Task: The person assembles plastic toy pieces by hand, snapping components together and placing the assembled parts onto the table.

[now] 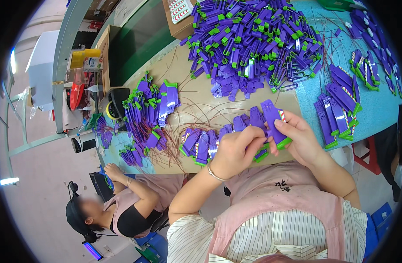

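In my right hand (301,136) is a flat purple plastic part (270,112) with a green end and a red-and-white striped strip along one side. The thumb lies over the part and the fingers wrap behind it. My left hand (241,147), with a bracelet at the wrist, is closed in a pinch against the part's lower left edge. What its fingertips hold, if anything, is too small to make out. Just beyond and left of my hands lies a row of similar purple-and-green parts (202,143), some striped; my left hand partly hides it.
A large heap of purple-and-green clip-like pieces (253,39) covers the table's far middle. Striped parts (336,105) lie on the blue mat at right. Wired purple pieces (144,105) spread at left, near a tape roll (115,107). A co-worker (131,197) sits at left.
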The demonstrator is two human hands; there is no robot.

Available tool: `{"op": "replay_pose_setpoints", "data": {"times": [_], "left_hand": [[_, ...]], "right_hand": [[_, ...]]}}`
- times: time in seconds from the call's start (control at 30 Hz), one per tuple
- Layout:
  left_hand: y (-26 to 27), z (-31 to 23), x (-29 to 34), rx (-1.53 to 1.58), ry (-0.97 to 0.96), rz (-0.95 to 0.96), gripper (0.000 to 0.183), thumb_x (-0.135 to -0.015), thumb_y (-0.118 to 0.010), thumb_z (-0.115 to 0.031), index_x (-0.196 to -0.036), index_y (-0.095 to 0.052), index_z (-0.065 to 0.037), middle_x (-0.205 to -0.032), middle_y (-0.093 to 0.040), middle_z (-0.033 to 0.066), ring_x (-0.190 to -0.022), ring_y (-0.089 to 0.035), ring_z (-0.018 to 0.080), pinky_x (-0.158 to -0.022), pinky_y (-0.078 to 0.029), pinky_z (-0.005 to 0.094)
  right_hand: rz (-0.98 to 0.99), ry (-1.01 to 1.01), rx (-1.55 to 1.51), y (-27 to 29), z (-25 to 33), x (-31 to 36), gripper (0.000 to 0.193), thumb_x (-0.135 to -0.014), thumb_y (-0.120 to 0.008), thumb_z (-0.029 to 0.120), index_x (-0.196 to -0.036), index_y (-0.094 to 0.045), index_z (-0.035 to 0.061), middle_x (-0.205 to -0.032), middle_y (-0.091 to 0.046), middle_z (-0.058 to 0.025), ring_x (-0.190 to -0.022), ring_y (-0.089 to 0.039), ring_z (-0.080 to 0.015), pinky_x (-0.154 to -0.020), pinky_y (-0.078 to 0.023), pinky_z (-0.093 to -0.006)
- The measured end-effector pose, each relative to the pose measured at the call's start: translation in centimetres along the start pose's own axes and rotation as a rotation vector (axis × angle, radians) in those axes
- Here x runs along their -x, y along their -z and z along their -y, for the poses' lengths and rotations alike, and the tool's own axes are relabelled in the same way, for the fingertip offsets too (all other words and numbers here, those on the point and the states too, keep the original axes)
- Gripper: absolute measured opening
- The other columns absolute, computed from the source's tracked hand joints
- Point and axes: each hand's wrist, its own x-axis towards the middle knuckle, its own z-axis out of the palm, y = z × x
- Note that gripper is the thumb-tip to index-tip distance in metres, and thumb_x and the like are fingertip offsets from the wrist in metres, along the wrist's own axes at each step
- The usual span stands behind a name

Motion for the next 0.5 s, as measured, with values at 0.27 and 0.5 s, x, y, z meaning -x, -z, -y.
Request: {"op": "replay_pose_setpoints", "data": {"times": [0.27,0.5], "left_hand": [[-1.1,-1.1,-0.1,0.531,0.317,-0.106,0.017,-0.090,-0.060,0.000,-0.104,-0.050,-0.002,-0.086,-0.061,0.0086,-0.072,-0.061,0.0129,-0.064,-0.050,0.0246],[0.1,-1.8,-1.0,0.650,0.395,-0.176,0.042,-0.093,-0.059,-0.002,-0.132,-0.045,-0.002,-0.095,-0.061,0.0073,-0.077,-0.060,0.0104,-0.068,-0.050,0.0225]], "right_hand": [[0.023,0.079,0.180,0.3,-1.1,0.4,0.024,-0.098,-0.052,0.021,-0.107,-0.057,-0.0002,-0.086,-0.064,-0.0088,-0.068,-0.062,-0.0167,-0.060,-0.052,-0.0297],[0.058,0.065,0.213,0.2,-0.7,0.7,0.023,-0.100,-0.051,0.021,-0.100,-0.058,-0.0004,-0.083,-0.063,-0.0067,-0.062,-0.062,-0.0148,-0.060,-0.052,-0.0276]]}}
